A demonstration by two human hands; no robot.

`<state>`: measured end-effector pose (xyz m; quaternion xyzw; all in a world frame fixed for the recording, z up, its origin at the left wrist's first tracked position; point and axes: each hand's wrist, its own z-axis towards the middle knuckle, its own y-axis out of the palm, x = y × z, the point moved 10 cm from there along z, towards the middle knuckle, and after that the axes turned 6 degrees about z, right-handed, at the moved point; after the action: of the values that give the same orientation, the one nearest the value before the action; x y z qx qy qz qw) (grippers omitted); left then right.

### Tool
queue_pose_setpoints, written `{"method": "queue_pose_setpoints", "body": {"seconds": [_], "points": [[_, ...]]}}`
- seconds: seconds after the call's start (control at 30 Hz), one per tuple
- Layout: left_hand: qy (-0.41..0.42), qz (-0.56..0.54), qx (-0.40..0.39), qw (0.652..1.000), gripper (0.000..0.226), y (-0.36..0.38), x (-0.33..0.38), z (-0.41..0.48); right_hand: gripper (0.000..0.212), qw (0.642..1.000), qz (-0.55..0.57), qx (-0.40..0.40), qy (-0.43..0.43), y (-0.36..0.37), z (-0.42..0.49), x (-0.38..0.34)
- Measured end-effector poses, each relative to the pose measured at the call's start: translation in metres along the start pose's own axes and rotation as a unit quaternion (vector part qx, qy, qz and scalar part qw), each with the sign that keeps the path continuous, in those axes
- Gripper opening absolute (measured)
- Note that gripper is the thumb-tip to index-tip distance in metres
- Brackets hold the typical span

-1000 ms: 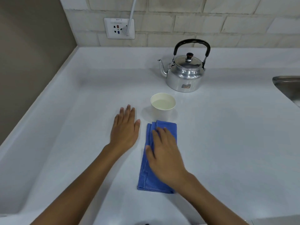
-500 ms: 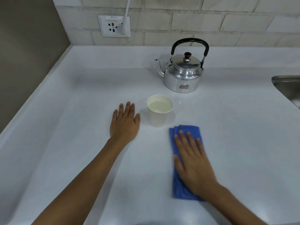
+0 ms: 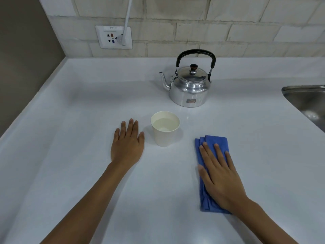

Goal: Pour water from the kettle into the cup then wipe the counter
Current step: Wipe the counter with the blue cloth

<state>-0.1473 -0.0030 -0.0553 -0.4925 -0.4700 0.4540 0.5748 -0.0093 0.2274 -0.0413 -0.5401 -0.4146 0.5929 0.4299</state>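
A shiny metal kettle (image 3: pixel 189 88) with a black handle stands upright at the back of the white counter (image 3: pixel 70 120), spout to the left. In front of it a pale paper cup (image 3: pixel 164 131) holds water. My left hand (image 3: pixel 127 143) lies flat on the counter just left of the cup, not touching it. A folded blue cloth (image 3: pixel 212 143) lies to the right of the cup. My right hand (image 3: pixel 219 175) presses flat on the cloth, fingers spread, covering its middle.
A steel sink (image 3: pixel 306 101) opens at the right edge. A wall socket (image 3: pixel 113 37) with a white plug and cable sits on the tiled back wall. A brown side wall bounds the counter on the left.
My right hand has slid the blue cloth to the right, from just below the cup to a spot right of it. My left hand has stayed flat beside the cup.
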Motion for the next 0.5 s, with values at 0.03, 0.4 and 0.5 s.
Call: {"method": "queue_pose_setpoints", "body": {"seconds": [0.03, 0.4, 0.5], "points": [[-0.001, 0.001, 0.001, 1.0, 0.055, 0.0, 0.0, 0.0, 0.061, 1.0, 0.01, 0.004, 0.013, -0.001, 0.001, 0.009], [-0.001, 0.004, 0.006, 1.0, 0.055, -0.003, 0.004, -0.001, 0.054, 0.999, -0.039, -0.021, 0.012, 0.002, 0.134, 0.011], [0.0, 0.004, 0.007, 1.0, 0.055, -0.004, 0.003, -0.002, 0.053, 0.99, -0.041, -0.038, -0.13, 0.013, 0.109, -0.019]]}}
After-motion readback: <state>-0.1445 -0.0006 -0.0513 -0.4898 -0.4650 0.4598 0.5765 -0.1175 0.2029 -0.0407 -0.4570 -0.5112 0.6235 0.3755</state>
